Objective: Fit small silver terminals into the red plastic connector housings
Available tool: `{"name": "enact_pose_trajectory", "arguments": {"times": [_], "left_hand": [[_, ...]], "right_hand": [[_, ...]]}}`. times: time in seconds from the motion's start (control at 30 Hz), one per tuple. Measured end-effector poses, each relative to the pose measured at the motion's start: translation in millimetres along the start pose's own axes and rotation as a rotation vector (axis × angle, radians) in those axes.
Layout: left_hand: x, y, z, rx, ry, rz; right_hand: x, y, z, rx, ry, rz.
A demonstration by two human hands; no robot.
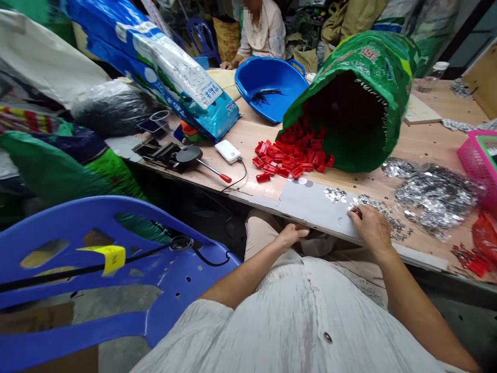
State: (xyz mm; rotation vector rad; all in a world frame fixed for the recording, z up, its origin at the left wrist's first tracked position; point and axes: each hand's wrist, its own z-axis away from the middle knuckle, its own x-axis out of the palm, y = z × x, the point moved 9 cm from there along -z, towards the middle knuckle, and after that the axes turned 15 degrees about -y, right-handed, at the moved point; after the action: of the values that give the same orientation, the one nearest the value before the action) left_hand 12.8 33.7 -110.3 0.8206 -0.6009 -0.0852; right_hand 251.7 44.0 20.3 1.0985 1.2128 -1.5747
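Observation:
My right hand (370, 226) is at the front of the table, its thumb and fingers pinched together among small silvery metal pieces (336, 195). Whatever is between those fingertips is too small to make out. Over my lap, my left hand (293, 234) rests at the table's front edge with its fingers curled together; what they hold, if anything, is hidden. A heap of red plastic parts (287, 153) spills from the mouth of a green sack (349, 103) lying on its side beyond my hands.
A clear bag of metal pieces (438, 197) and a pink basket (477, 160) are at right. Leftward lie a white power bank (228, 151) with a cable and a black red-handled tool (186, 155). Behind stands a blue basin (267, 77); another person (262, 31) sits opposite. A blue chair (116, 259) is beside me.

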Motion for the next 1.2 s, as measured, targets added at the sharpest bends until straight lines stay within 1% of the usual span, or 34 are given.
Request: {"name": "enact_pose_trajectory", "arguments": {"times": [0.07,0.1,0.13,0.17,0.2,0.23,0.27,0.3,0.33,0.37,0.4,0.43,0.47,0.53,0.6,0.7,0.8,0.83,0.9,0.93,1.0,1.03,1.1,1.2], "left_hand": [[4.8,12.2,8.6,-0.046,-0.113,-0.073],[7.7,22.3,12.3,-0.05,-0.176,-0.117],[13.8,35.4,15.2,-0.039,-0.274,-0.202],[16.2,53.9,17.5,0.017,-0.33,-0.285],[9.9,79.4,19.1,0.126,-0.283,-0.358],[-3.0,108.6,21.8,0.256,-0.156,-0.436],[-19.9,139.3,28.1,0.394,0.032,-0.525],[-36.2,168.3,38.1,0.521,0.244,-0.636],[-46.8,192.4,48.0,0.614,0.423,-0.781],[-53.7,210.3,54.1,0.658,0.563,-0.93],[-59.4,222.5,55.4,0.661,0.655,-1.059],[-65.4,229.6,52.7,0.633,0.701,-1.15],[-73.5,232.6,48.2,0.588,0.719,-1.183],[-89.5,231.6,40.8,0.523,0.721,-1.149],[-99.2,227.3,38.6,0.509,0.717,-1.089],[-102.8,219.6,41.2,0.528,0.7,-1.002],[-97.1,207.4,43.1,0.529,0.636,-0.865],[-92.1,202.0,43.1,0.522,0.605,-0.827],[-77.1,186.7,40.1,0.5,0.481,-0.693],[-66.7,177.3,37.7,0.485,0.392,-0.603],[-39.9,151.5,29.6,0.434,0.105,-0.21],[-26.3,142.0,29.4,0.409,0.015,-0.079],[-3.1,130.4,32.7,0.383,-0.097,0.055],[23.0,120.4,37.2,0.339,-0.219,0.11]], "right_hand": [[-0.8,0.8,0.3,-0.005,0.001,0.006],[-1.1,1.4,0.8,-0.013,0.004,0.012],[-1.3,2.5,1.5,-0.02,0.009,0.016],[-1.3,3.9,2.1,-0.026,0.014,0.016],[-1.0,5.2,2.7,-0.034,0.019,0.015],[-0.4,6.3,3.1,-0.041,0.021,0.014],[0.5,7.3,3.4,-0.045,0.021,0.012],[1.5,8.2,3.5,-0.048,0.02,0.011],[2.7,9.0,3.4,-0.048,0.016,0.009],[3.9,9.7,3.1,-0.046,0.011,0.006],[4.9,10.1,2.8,-0.045,0.005,0.002],[5.6,10.4,2.4,-0.044,0.001,-0.002],[6.1,10.4,2.0,-0.045,-0.003,-0.007],[6.4,9.8,1.1,-0.051,-0.01,-0.015],[6.3,8.8,0.3,-0.055,-0.018,-0.011],[4.8,7.6,-0.3,-0.058,-0.032,-0.002],[0.2,7.1,0.6,-0.066,-0.026,-0.044],[-1.6,5.7,1.3,-0.083,-0.019,-0.072],[-3.7,-2.1,3.1,-0.158,-0.015,-0.132],[-3.0,-8.3,4.0,-0.213,-0.028,-0.154],[1.9,-22.2,5.7,-0.32,-0.081,-0.166],[5.5,-27.7,6.2,-0.355,-0.117,-0.153],[10.2,-31.9,6.2,-0.363,-0.155,-0.108],[7.8,-27.3,6.2,-0.314,-0.133,-0.066]]}}
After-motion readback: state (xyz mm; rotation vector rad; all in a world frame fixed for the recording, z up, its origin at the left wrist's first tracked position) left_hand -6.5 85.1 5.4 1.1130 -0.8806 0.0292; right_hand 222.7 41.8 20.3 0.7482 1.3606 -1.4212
